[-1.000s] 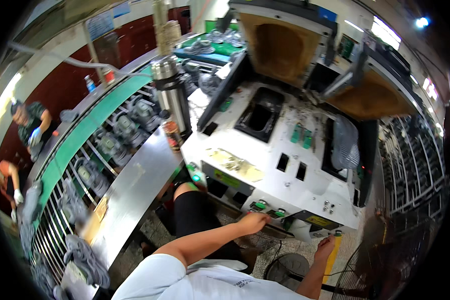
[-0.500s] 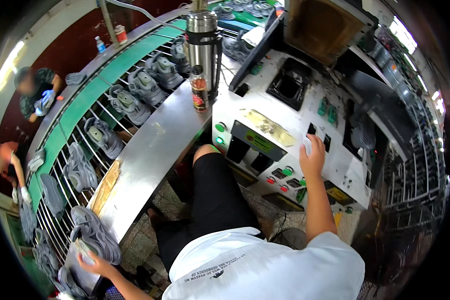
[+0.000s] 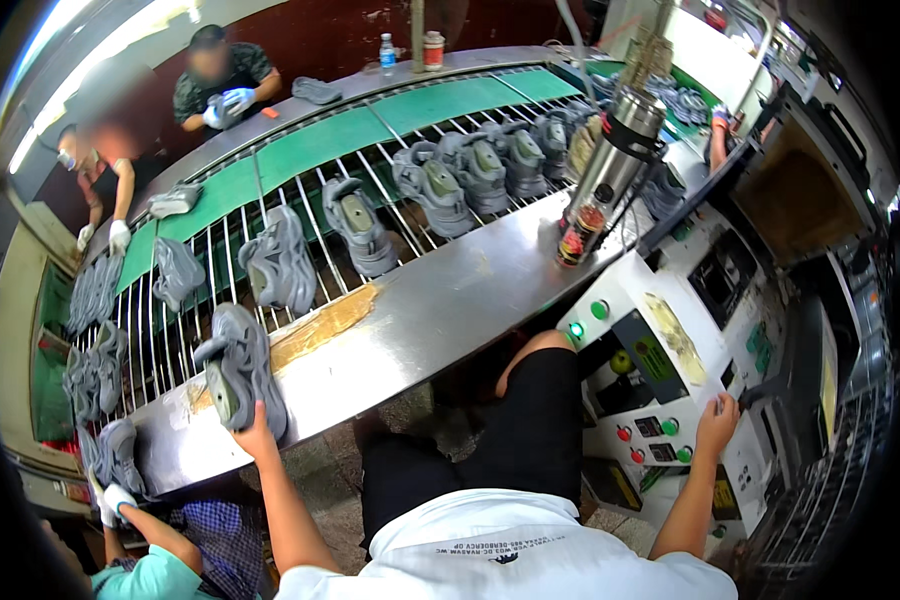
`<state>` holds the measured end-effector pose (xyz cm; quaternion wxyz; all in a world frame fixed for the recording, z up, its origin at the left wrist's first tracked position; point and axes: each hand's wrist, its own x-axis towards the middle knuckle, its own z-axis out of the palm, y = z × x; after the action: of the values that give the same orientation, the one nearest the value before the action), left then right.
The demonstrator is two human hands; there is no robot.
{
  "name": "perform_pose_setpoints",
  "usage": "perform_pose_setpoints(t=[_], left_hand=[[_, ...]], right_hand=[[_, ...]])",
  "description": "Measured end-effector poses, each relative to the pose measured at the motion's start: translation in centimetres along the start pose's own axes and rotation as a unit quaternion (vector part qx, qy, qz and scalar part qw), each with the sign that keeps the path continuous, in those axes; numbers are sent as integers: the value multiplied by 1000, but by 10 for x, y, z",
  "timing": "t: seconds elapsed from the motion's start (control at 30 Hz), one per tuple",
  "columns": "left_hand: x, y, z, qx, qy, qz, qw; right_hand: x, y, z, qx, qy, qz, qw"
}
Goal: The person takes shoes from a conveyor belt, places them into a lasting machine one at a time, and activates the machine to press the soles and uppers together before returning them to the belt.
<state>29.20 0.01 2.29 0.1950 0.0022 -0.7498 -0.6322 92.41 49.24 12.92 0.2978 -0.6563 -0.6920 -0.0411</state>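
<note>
A grey shoe (image 3: 238,372) is gripped at its heel end by the left hand (image 3: 254,437), fingers closed around it, at the near edge of the steel counter (image 3: 440,310). The shoe lies partly on the counter and partly on the rod conveyor (image 3: 300,215), where more grey shoes (image 3: 450,175) are lined up. The right hand (image 3: 718,425) is laid on the white machine panel (image 3: 690,350), beside green and red buttons (image 3: 660,432); how far its fingers are spread cannot be told. A steel flask (image 3: 610,165) is stood on the counter.
</note>
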Motion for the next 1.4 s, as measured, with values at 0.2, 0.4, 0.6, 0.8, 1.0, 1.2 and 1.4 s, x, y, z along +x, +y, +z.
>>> perform_pose_setpoints(t=[0.2, 0.4, 0.6, 0.8, 1.0, 1.2, 1.4], left_hand=[[66, -16, 73, 255, 112, -56, 959], [146, -36, 139, 150, 36, -69, 986], [177, -60, 132, 83, -129, -28, 988], [257, -90, 78, 235, -141, 76, 959], [355, -53, 153, 626, -167, 319, 691], [433, -89, 210, 793, -185, 54, 577], [437, -90, 227, 839, -114, 64, 527]], right_hand=[[2, -10, 4, 11, 10, 21, 1000], [1, -6, 9, -21, 34, -3, 999], [-4, -19, 11, -149, 77, -42, 985], [-68, -162, 47, 98, -114, -233, 961], [-148, -296, 130, 137, -319, -339, 875], [-142, -321, 160, 123, -310, -309, 890], [-146, -315, 147, 101, -310, -289, 900]])
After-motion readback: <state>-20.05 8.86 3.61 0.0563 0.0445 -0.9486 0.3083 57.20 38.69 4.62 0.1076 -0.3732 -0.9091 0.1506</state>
